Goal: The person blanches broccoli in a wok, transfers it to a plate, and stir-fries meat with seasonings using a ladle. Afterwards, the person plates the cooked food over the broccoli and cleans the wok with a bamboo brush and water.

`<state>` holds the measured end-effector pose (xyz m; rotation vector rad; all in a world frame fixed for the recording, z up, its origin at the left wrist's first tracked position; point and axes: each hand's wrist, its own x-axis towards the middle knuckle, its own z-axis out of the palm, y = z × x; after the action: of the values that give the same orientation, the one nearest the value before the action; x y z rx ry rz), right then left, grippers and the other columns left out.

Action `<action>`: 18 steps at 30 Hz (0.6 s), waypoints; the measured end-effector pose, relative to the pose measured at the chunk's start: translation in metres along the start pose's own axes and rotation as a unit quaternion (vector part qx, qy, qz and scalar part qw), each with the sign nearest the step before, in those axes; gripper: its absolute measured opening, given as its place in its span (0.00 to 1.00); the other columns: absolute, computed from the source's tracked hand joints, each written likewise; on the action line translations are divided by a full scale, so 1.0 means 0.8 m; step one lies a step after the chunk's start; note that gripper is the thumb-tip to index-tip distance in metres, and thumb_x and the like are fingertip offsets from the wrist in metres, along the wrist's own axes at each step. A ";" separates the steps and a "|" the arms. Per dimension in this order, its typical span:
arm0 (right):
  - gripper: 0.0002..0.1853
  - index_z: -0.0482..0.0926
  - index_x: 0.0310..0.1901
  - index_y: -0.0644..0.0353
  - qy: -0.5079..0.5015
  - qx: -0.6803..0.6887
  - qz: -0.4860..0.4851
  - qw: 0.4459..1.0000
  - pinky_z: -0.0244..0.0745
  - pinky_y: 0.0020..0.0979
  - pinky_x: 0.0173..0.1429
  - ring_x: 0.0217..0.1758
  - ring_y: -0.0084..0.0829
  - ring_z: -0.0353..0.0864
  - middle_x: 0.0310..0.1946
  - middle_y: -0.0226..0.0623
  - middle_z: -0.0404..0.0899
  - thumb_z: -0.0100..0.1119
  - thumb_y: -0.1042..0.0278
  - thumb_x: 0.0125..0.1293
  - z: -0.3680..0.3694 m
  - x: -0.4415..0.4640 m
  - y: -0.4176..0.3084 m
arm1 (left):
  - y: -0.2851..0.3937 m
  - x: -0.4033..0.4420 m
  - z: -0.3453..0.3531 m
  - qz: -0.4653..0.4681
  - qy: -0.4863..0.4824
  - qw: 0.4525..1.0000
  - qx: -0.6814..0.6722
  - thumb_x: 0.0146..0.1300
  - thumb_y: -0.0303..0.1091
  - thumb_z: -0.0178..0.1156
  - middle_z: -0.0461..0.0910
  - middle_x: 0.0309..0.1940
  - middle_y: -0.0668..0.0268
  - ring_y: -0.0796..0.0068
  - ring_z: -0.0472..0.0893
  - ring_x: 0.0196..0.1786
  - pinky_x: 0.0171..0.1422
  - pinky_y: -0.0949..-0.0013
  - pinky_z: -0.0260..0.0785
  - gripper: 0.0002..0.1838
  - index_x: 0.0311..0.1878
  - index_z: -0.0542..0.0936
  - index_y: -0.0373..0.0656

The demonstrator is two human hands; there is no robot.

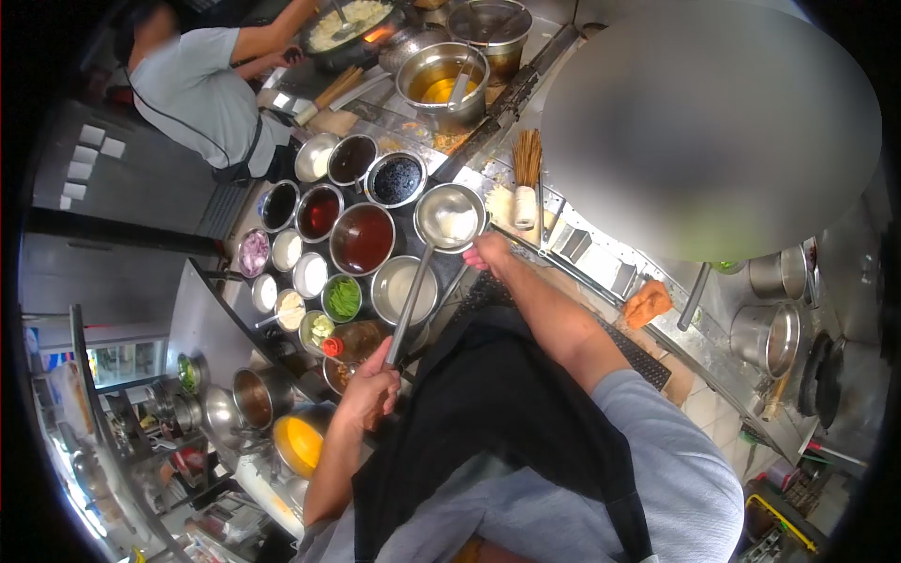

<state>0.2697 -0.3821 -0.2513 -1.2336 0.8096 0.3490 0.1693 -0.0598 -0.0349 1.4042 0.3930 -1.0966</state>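
Observation:
My left hand (369, 394) is wrapped round the handle of a metal ladle (409, 305). The ladle's round bowl (441, 208) points away from me, with something pale or a bright reflection inside. Beside the bowl's near right rim is my right hand (488, 253), its fingers curled closed; what they grip, if anything, is hidden. Below the ladle stand a steel pot of whitish liquid (383, 289) and a pot of dark red sauce (364, 238). A bottle with a red cap (355, 343) lies tilted near my left hand.
Several bowls hold sauces and ingredients, including chopped greens (342, 297) and sliced onion (253, 253). A bamboo brush (526, 178) stands on the stove edge. Yellow oil fills a pot (441, 89). A co-worker (202, 89) works at a lit wok (352, 28). An orange cloth (648, 303) lies right.

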 end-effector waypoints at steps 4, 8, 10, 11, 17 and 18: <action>0.14 0.75 0.47 0.63 -0.006 -0.018 0.000 1.000 0.75 0.30 0.25 0.25 0.29 0.85 0.32 0.40 0.87 0.46 0.61 0.74 -0.002 0.001 -0.001 | -0.011 0.004 0.000 0.022 0.003 1.000 0.010 0.64 0.20 0.52 0.71 0.24 0.68 0.78 0.69 0.17 0.19 0.76 0.61 0.42 0.81 0.52 0.52; 0.14 0.76 0.48 0.63 -0.005 -0.032 0.013 0.999 0.76 0.30 0.27 0.24 0.28 0.84 0.32 0.39 0.87 0.46 0.61 0.74 -0.007 -0.002 0.000 | -0.012 0.004 0.002 0.022 0.000 1.000 0.000 0.64 0.20 0.51 0.71 0.24 0.68 0.78 0.68 0.17 0.19 0.75 0.61 0.42 0.81 0.52 0.52; 0.15 0.77 0.49 0.63 -0.006 -0.028 0.019 0.999 0.75 0.29 0.27 0.24 0.27 0.83 0.32 0.39 0.86 0.47 0.60 0.74 -0.014 -0.015 -0.002 | -0.005 0.001 0.006 0.012 0.006 1.000 0.018 0.65 0.21 0.50 0.70 0.23 0.68 0.78 0.68 0.16 0.20 0.75 0.61 0.41 0.81 0.52 0.52; 0.15 0.77 0.50 0.63 -0.018 -0.039 -0.007 0.999 0.76 0.29 0.27 0.25 0.27 0.83 0.32 0.38 0.86 0.48 0.60 0.74 -0.024 -0.026 0.000 | 0.002 -0.003 0.009 0.011 0.000 1.000 0.024 0.65 0.21 0.50 0.70 0.23 0.68 0.78 0.68 0.16 0.20 0.75 0.61 0.41 0.81 0.52 0.52; 0.11 0.78 0.48 0.64 0.086 0.002 -0.158 0.984 0.77 0.25 0.30 0.27 0.23 0.82 0.30 0.36 0.84 0.51 0.64 0.76 -0.147 -0.141 0.043 | 0.053 -0.021 0.043 0.003 -0.042 0.999 -0.006 0.65 0.21 0.48 0.68 0.22 0.68 0.78 0.67 0.16 0.19 0.74 0.60 0.41 0.81 0.52 0.54; 0.11 0.78 0.47 0.63 0.150 0.007 -0.197 0.969 0.77 0.25 0.31 0.27 0.23 0.82 0.30 0.36 0.84 0.51 0.65 0.76 -0.180 -0.161 0.060 | 0.069 -0.024 0.056 -0.002 -0.044 0.999 -0.020 0.65 0.21 0.47 0.69 0.22 0.68 0.77 0.67 0.16 0.19 0.74 0.59 0.41 0.81 0.52 0.54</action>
<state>0.0998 -0.4767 -0.2081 -1.4188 0.7973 -0.1706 0.1870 -0.1037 0.0214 1.3152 0.3528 -1.1447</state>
